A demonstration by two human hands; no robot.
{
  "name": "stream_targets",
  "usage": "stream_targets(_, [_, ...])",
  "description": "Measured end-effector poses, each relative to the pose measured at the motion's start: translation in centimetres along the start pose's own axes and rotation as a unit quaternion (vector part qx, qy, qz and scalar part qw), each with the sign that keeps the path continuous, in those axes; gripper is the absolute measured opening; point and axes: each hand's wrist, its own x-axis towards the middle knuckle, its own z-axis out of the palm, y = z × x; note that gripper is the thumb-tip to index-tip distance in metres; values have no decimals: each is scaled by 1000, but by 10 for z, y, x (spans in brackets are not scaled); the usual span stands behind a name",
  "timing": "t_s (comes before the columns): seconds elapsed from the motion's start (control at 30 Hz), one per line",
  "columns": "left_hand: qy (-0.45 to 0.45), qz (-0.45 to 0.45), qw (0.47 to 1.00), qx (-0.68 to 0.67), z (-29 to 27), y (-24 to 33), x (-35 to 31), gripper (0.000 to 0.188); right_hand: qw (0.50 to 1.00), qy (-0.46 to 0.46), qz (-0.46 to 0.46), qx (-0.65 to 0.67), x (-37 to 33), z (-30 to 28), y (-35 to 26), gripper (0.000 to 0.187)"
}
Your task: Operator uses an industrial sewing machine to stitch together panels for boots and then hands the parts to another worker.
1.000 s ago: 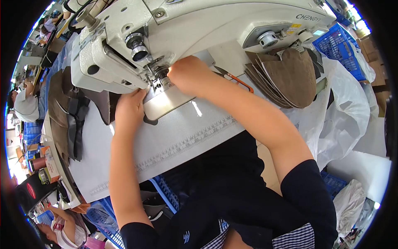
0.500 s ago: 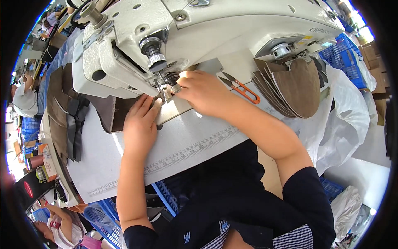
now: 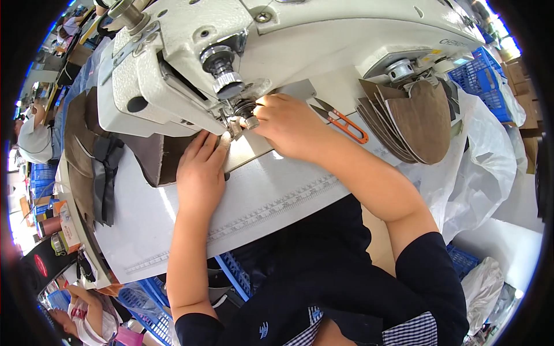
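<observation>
"Currently, where is the brown piece (image 3: 169,159)?"

"On the table (image 3: 138,230), partly hidden by the machine (image 3: 138,81), right end at the left hand (image 3: 201,173)."

"Hand states?"

"Left: palm down, fingers extended, close together. Right hand (image 3: 288,127): fingers bent at the round metal part (image 3: 246,108); whether it grips cannot be determined."

"Adjacent items?"

"Snips (image 3: 350,128), then stacked panels (image 3: 418,124), to the right."

a blue crate (image 3: 486,86) stands far right, a translucent plastic bag (image 3: 485,164) spreads on the right with a crumpled white bag (image 3: 483,282) near right, while a co-worker in white (image 3: 36,141) appears far left and an orange-and-white box (image 3: 68,228) near left.
</observation>
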Motion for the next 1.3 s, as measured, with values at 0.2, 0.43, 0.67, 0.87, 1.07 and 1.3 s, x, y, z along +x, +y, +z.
stream_targets(0.2, [-25,-6,999,-32,-1,-1,-2,37,1000,13,2,17,-2,3,0,26])
stream_targets(0.43, [-13,-10,999,-31,-2,3,0,33,1000,-14,-3,14,-2,-1,-2,24])
stream_targets(0.67, [-12,-15,1000,-22,-1,4,-1,32,999,8,-3,36,-2,3,-1,23])
stream_targets(0.87, [10,-27,999,-21,-3,9,2,35,1000,-4,0,3,0,-1,-2,22])
stream_targets(1.07, [-2,-19,998,-66,-2,-3,-2,35,1000,-1,1,6,1,0,-2,22])
stream_targets(1.3, [-17,4,998,-53,-3,-7,5,32,1000,4,16,19,0,3,0,24])
